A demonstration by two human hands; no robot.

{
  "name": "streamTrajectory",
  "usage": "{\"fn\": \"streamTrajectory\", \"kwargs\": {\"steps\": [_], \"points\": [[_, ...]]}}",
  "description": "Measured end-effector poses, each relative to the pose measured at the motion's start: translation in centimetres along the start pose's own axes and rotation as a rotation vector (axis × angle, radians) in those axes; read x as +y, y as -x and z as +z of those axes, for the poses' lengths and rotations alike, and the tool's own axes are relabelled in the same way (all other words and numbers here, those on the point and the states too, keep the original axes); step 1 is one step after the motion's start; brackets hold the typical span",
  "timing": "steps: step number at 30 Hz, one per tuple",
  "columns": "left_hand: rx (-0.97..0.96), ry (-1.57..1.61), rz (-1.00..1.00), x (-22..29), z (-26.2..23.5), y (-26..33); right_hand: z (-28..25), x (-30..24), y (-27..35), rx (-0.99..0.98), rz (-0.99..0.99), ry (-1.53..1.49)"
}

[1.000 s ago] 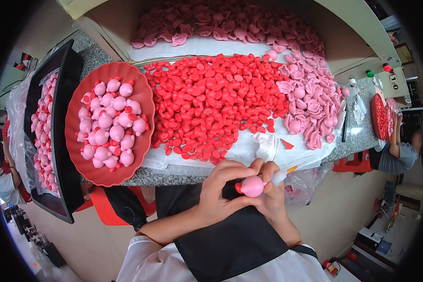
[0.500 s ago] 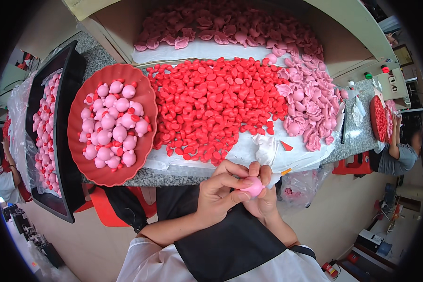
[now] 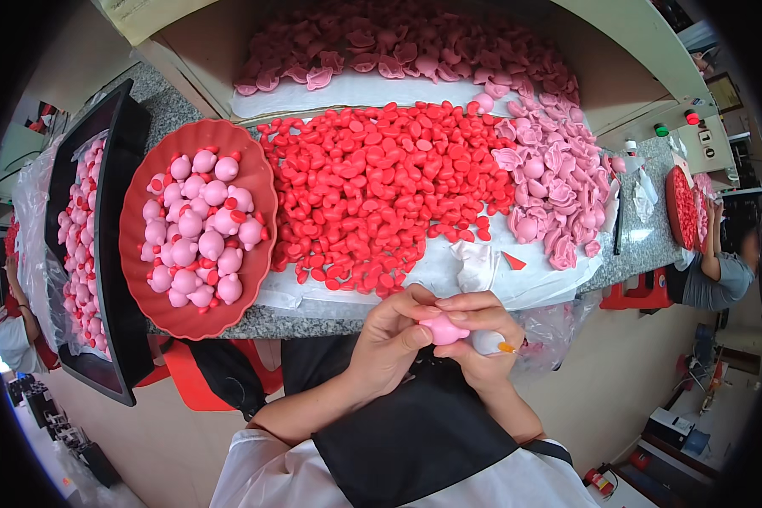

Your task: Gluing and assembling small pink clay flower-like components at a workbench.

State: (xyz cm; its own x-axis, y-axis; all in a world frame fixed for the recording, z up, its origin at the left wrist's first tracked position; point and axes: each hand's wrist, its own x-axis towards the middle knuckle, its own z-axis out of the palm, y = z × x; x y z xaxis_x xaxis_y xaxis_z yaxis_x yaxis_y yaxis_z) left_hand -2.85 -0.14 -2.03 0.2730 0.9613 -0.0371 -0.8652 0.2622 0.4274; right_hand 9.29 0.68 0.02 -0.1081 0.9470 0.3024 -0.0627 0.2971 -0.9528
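Left hand [image 3: 387, 345] and right hand [image 3: 483, 364] partly hide 1 pink piece [image 3: 444, 330].

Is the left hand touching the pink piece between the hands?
Touching. The head view shows the left hand gripping the pink piece, its thumb against the piece's left side.

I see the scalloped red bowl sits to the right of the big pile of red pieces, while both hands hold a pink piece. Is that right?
Not quite: the head view shows the scalloped red bowl left of the pile of red pieces. The left hand and right hand do hold a pink piece.
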Motion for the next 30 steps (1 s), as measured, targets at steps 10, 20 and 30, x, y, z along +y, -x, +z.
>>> {"fn": "streamTrajectory", "kwargs": {"steps": [10, 20, 30], "points": [[0.034, -0.047, 0.026, 0.3, 0.2, -0.5, 0.2, 0.3, -0.2, 0.04, 0.043, -0.008], [-0.122, -0.704, 0.097, 3.3, -0.3, -1.4, -0.2, -1.5, -0.8, 0.114, 0.559, -0.507], [-0.22, -0.639, -0.082, 3.7, -0.6, -2.4, -0.1, -0.8, -0.7, 0.069, 0.759, -0.812]]}}
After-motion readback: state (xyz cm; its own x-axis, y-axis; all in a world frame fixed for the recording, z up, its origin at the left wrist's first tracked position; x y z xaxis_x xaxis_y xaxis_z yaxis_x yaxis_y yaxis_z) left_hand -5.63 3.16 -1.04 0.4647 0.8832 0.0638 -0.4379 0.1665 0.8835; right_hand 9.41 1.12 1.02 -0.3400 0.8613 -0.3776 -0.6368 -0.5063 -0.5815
